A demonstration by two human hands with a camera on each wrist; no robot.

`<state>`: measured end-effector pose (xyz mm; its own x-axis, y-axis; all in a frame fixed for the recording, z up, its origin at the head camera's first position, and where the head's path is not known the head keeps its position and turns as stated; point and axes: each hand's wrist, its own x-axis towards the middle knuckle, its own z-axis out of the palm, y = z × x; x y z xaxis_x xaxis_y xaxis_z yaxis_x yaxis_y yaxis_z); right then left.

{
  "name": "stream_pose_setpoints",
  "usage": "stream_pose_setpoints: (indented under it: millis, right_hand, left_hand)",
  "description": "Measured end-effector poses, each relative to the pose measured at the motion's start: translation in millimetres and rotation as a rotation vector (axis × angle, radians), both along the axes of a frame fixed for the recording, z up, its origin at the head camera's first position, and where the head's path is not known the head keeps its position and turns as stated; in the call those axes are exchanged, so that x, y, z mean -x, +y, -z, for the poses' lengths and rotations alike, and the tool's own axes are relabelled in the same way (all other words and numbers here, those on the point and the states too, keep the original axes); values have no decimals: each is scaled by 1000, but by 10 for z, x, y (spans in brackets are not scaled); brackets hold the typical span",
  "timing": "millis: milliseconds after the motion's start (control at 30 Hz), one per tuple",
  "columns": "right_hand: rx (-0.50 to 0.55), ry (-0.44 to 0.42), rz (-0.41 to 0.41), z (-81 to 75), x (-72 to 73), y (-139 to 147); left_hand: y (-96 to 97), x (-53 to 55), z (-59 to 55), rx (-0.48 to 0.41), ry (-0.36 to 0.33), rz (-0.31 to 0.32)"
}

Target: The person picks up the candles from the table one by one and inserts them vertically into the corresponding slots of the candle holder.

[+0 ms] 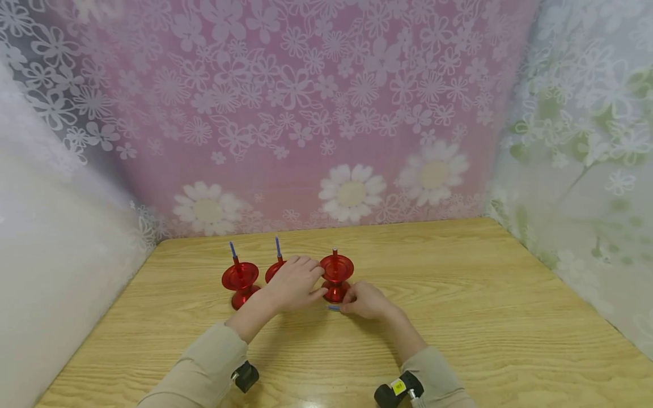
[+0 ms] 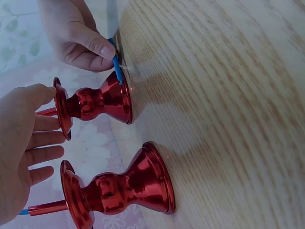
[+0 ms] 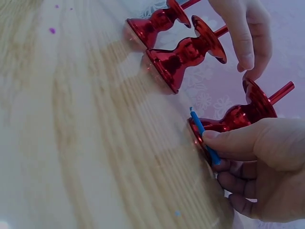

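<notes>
Three shiny red candle holders stand in a row on the table. The left holder point(image 1: 245, 277) and the partly hidden middle holder point(image 1: 272, 273) each carry a thin blue candle upright in the tube. No candle shows in the tube of the right holder point(image 1: 343, 271). My left hand point(image 1: 293, 286) reaches over to that holder, thumb at the dish rim and fingers point(image 2: 45, 139) nearly straight beside it. Low by the same holder's base, my right hand point(image 1: 368, 301) pinches a small blue candle point(image 3: 199, 125) between thumb and fingers, close above the wood.
The wooden table point(image 1: 459, 294) runs back to a pink flowered cloth point(image 1: 285, 141), with pale cloth point(image 1: 586, 170) at the sides. A camera is strapped to each wrist, the left one point(image 1: 247, 376) hanging near the tabletop.
</notes>
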<state>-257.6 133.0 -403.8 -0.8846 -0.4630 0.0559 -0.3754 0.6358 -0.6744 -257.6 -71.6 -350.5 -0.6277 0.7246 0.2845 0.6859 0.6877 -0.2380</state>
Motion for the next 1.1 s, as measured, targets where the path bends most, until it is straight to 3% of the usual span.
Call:
stream_pose_setpoints:
  millis: [333, 500, 700, 933, 1100]
  right_hand:
    - [102, -129, -76, -91, -26, 92]
    - [113, -156, -119, -114, -7, 190]
    - [75, -123, -159, -145, 22, 372]
    - [146, -191, -76, -207, 30, 601]
    - [167, -176, -12, -268, 45, 708]
  left_hand:
    - [-1, -7, 2, -6, -7, -6]
    - [5, -3, 6, -1, -10, -15]
    - [8, 9, 15, 4, -4, -10]
    - [15, 5, -1, 10, -4, -12]
    - [13, -6, -13, 4, -16, -14]
